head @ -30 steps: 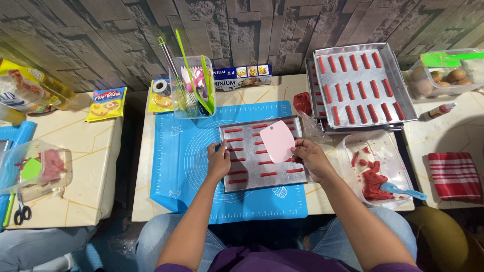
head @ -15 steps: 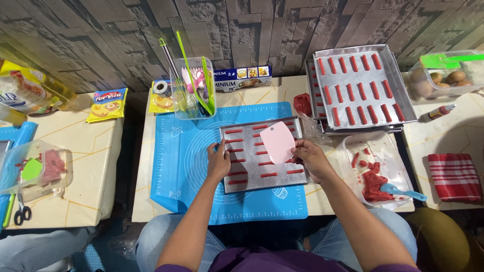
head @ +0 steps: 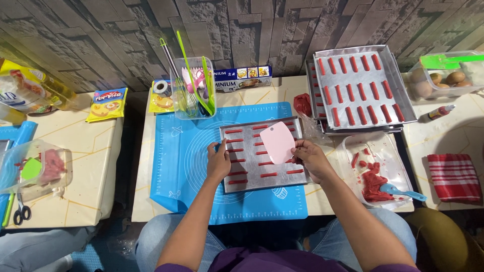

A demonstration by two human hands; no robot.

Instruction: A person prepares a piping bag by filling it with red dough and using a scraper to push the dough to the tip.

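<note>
A metal baking tray with rows of short red dough sticks lies on a blue silicone mat. My left hand rests on the tray's left edge and grips it. My right hand is at the tray's right side and holds a pale pink dough scraper flat above the sticks.
A second tray full of red sticks sits at the back right. A clear tub with red dough and a blue spatula stands right of me. Behind the mat is a clear utensil holder; eggs in a clear tub and a red checked cloth lie far right.
The pink scraper has shifted slightly left and down over the tray. My left hand has stayed at the tray's left edge.
</note>
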